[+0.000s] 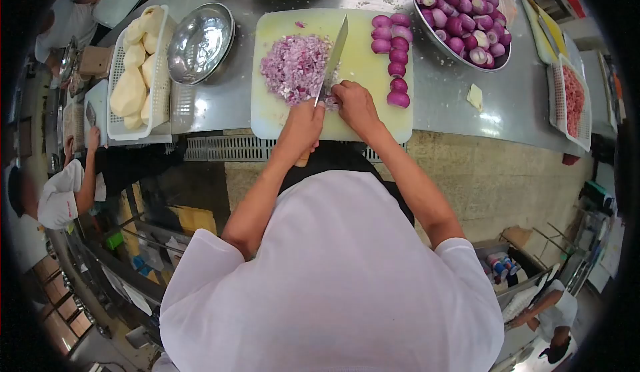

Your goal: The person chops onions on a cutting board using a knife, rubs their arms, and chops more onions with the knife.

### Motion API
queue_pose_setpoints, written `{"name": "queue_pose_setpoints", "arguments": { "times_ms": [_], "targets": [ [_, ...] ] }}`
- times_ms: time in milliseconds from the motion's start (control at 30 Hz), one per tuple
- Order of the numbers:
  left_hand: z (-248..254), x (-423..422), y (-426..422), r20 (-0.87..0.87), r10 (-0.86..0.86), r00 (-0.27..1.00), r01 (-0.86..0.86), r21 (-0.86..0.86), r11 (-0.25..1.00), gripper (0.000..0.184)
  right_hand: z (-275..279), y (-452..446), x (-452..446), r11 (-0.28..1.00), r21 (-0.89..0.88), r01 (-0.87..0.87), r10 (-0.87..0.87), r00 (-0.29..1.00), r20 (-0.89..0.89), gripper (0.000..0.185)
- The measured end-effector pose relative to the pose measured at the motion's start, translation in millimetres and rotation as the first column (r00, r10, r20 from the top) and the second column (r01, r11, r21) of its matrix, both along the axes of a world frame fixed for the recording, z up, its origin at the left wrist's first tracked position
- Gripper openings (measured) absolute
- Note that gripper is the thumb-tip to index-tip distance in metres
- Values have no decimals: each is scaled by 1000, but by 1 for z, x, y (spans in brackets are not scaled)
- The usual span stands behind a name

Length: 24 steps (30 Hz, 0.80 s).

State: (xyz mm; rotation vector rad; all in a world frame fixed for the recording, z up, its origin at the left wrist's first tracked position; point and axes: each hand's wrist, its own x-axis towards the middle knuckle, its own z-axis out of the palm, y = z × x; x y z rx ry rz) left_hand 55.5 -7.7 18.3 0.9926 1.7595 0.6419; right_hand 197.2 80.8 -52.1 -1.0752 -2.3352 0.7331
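Note:
My left hand (303, 127) is wrapped round the handle of a kitchen knife (337, 49), its blade pointing away from me over a pale cutting board (287, 124). Close to the blade's right side, my right hand (357, 105) has its fingers curled down on a piece of red onion (331, 105), mostly hidden beneath them. Left of the blade lies a heap of chopped red onion (291, 67). Peeled red onion halves (398, 56) stand in a line along the board's right side.
A metal bowl of peeled red onions (429, 32) stands at the back right. On the left are an upturned-looking metal bowl (200, 44) and a white basket (165, 72) of peeled root vegetables. Minced meat (573, 99) fills a basket at far right. Co-workers (63, 195) stand nearby.

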Motion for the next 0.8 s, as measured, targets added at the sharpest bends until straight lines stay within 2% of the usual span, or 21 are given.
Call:
{"name": "queue_pose_setpoints", "arguments": {
  "times_ms": [67, 167, 300, 500, 567, 767, 800],
  "targets": [
    [19, -2, 0, 79, 43, 996, -39, -40, 998, 34, -1, 2, -1, 1000, -17, -7, 7, 1000, -17, 13],
    [-4, 4, 1, 45, 17, 999, -17, -2, 1000, 34, -4, -1, 0, 999, -45, 11, -11, 1000, 1, 13],
    [10, 1, 6, 83, 28, 996, -26, -22, 999, 35, -1, -1, 3, 999, -50, 9, -8, 1000, 16, 14],
    [-9, 5, 10, 61, 0, 998, -1, 17, 1000, 37, -2, -2, 6, 998, -53, 23, -22, 1000, 14, 12],
    [3, -1, 13, 128, 3, 992, 1, -25, 1000, 37, 0, 0, 6, 999, -47, 21, -22, 1000, -10, 12],
    [-12, 0, 16, 95, 12, 995, -12, -3, 1000, 39, -2, -3, 15, 994, -105, 16, -19, 999, -30, 9],
    [-3, -7, 15, 71, -44, 997, 42, 26, 999, 38, 3, -8, 18, 993, -114, 25, -30, 999, -41, 9]
  ]
}}
